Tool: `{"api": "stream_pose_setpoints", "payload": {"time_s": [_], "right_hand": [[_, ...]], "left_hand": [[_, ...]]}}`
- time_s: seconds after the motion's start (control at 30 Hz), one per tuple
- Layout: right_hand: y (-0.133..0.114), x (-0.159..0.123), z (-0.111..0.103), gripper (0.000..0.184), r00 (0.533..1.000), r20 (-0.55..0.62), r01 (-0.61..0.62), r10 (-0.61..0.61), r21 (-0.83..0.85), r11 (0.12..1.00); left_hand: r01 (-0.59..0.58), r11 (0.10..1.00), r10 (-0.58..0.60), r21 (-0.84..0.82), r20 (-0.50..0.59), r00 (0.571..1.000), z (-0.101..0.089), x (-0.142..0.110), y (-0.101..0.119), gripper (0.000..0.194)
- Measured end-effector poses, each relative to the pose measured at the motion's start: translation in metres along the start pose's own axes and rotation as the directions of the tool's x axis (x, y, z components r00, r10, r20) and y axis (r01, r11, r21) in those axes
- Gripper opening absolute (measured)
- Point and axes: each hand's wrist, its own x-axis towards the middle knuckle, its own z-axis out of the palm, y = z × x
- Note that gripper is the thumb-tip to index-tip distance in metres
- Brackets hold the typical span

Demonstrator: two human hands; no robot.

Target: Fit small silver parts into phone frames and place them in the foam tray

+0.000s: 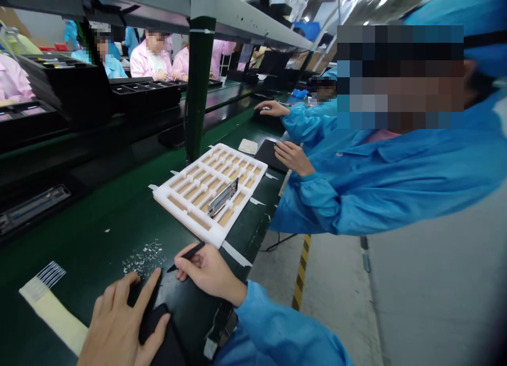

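Note:
My left hand [122, 318] lies palm down at the bottom, fingers spread, over a black flat object [168, 339] that it partly hides. My right hand [212, 273] pinches a slim black pen-like tool [193, 250], its tip pointing down and left, close to my left index fingertip. Many tiny shiny pieces [144, 257] lie loose on the dark green bench [99, 213] just beyond my left fingers. Farther on, a white slotted foam tray [178, 197] holds one thin metal-framed part [222, 198] standing on edge.
A strip of pale yellow tape [55, 313] with thin white strips lies at left. A dark tray with a part [34, 207] sits at far left. A green post [198, 91] rises behind the foam tray. A co-worker in blue [356, 181] works at right, hands over the bench.

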Motion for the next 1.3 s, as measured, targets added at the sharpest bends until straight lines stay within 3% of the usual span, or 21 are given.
{"api": "stream_pose_setpoints", "payload": {"time_s": [0.37,0.7,0.87,1.13,1.3], "right_hand": [[-0.003,0.016,0.009,0.039,0.991,0.025,-0.136,0.134,0.088,0.987],[0.008,0.011,0.008,0.060,0.989,-0.131,-0.051,0.073,0.164,0.985],[0.009,0.012,0.007,0.068,0.988,-0.147,-0.025,0.049,0.164,0.986],[0.007,0.015,0.006,0.067,0.990,-0.130,-0.024,0.051,0.204,0.979],[-0.004,0.019,0.006,0.057,0.992,-0.088,-0.063,0.085,0.232,0.971]], "left_hand": [[-0.028,1.000,0.028,-0.004,0.022,0.999,0.003,0.001,-0.006,0.053],[-0.021,1.000,0.021,-0.001,-0.008,1.000,0.004,0.004,-0.003,0.049],[0.012,1.000,-0.012,-0.016,-0.020,1.000,0.007,0.001,-0.003,0.049],[0.060,0.998,-0.060,-0.016,0.000,0.998,0.006,0.002,-0.003,0.053],[0.114,0.993,-0.113,-0.036,0.034,0.993,0.010,-0.002,-0.009,0.058]]}}
